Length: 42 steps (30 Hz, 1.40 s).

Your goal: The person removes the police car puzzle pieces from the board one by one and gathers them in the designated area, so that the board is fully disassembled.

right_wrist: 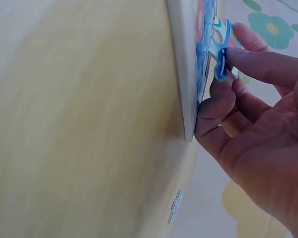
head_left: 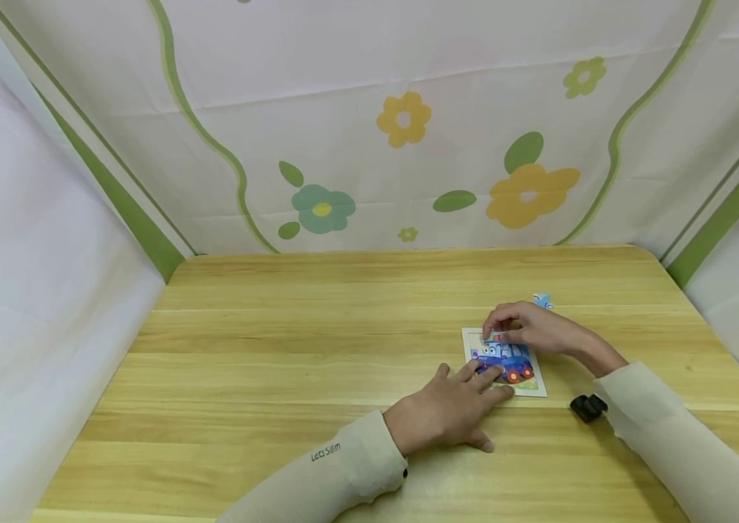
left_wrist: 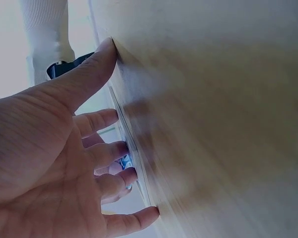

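Observation:
A white-framed jigsaw puzzle (head_left: 541,385) with a blue cartoon vehicle on red wheels lies on the right part of the table. My right hand (head_left: 532,327) is over its far edge and pinches a blue puzzle piece (right_wrist: 221,52) between thumb and fingers. In the right wrist view the piece stands tilted at the puzzle's surface. My left hand (head_left: 450,410) is spread out, its fingertips pressing on the near left side of the puzzle, the thumb on the table. Part of the picture is hidden beneath the fingers.
Behind the right hand, another loose puzzle piece (head_left: 542,300) lies on the wooden table (head_left: 277,363). A black device (head_left: 586,408) sits at the right sleeve cuff. A white curtain (head_left: 356,145) with printed flowers hangs along the table's far edge.

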Tool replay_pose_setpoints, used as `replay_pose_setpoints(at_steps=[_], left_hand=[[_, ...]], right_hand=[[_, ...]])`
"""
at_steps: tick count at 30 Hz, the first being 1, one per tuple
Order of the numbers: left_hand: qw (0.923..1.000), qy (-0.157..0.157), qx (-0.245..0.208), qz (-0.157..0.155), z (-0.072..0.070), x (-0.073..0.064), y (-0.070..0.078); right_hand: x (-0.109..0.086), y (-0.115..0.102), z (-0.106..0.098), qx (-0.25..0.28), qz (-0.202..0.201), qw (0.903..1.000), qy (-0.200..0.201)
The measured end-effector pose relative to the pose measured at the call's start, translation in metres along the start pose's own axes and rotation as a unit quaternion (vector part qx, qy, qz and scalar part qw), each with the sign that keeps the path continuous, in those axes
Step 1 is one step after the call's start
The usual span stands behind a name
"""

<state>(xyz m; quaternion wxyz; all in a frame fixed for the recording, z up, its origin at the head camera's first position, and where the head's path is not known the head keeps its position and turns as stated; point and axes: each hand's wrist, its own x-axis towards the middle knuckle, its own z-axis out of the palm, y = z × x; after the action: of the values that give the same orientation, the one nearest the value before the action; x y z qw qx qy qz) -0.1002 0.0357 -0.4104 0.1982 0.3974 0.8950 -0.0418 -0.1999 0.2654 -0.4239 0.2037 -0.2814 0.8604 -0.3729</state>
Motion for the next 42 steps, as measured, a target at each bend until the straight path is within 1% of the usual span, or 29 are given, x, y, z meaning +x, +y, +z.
replay_pose_setpoints(at_steps=[4,9,14,19,23,28,32,38,42], left_hand=[[1.0,0.001,-0.002,0.0,0.0,0.0,0.0],[1.0,0.001,-0.001,0.001,0.0,-0.001,0.0],[1.0,0.003,-0.001,0.002,-0.001,-0.001,0.0],[1.0,0.004,-0.003,0.001,0.0,-0.001,0.0],[1.0,0.0,-0.006,-0.001,0.0,-0.001,0.0],[1.0,0.0,-0.002,0.0,0.0,0.0,0.0],[1.0,0.003,0.002,-0.001,0.0,0.0,0.0],[1.0,0.0,0.005,-0.002,0.0,-0.001,0.001],[1.0,0.001,0.007,-0.003,0.0,-0.001,0.001]], right_hand=[[-0.001,0.0,-0.002,0.007,-0.011,0.9999,-0.003],[-0.001,0.001,-0.004,0.017,-0.013,0.9998,-0.001],[-0.001,0.0,-0.004,0.026,-0.005,0.9996,0.008],[-0.001,-0.002,-0.005,0.024,0.008,0.9994,0.022],[-0.004,-0.004,-0.008,0.027,0.014,0.9985,0.045],[-0.012,-0.002,-0.015,0.062,0.027,0.9948,0.076],[-0.018,0.003,-0.022,0.076,0.04,0.9909,0.104],[-0.028,0.011,-0.032,0.065,0.071,0.9848,0.144],[-0.034,0.017,-0.042,0.036,0.1,0.9805,0.165]])
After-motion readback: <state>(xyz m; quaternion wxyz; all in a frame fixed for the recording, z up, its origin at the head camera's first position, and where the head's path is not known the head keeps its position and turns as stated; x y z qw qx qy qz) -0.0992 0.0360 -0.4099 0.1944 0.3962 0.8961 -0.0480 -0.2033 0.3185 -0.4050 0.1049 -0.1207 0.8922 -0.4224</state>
